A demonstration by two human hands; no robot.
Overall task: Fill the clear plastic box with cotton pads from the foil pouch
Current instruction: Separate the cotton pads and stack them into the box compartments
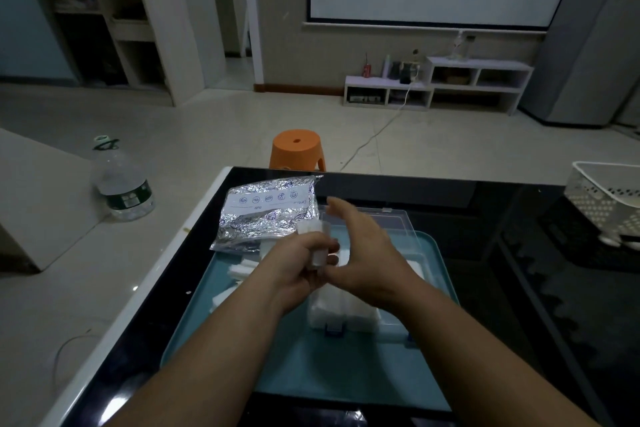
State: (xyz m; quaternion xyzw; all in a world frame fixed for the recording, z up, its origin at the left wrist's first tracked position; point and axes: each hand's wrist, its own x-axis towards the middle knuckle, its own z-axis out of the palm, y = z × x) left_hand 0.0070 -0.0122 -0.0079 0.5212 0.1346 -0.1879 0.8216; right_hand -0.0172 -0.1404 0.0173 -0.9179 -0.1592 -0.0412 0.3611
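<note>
My left hand [298, 263] grips a small stack of white cotton pads [316, 242] above the teal tray [277, 367]. My right hand [363, 250] hovers just to the right of the stack, fingers spread and relaxed, thumb near the pads. Below the hands stands the clear plastic box [346, 314], holding white pads, with its transparent lid [388, 222] tipped open behind. The crinkled foil pouch [266, 210] lies at the tray's far left corner. Loose white pads [242, 269] lie on the tray beside the pouch.
The tray rests on a glossy black tabletop [519, 288]. A white perforated basket [609, 198] stands at the right edge. A large water bottle [121, 184] stands on the white surface to the left. An orange stool [298, 149] stands beyond the table.
</note>
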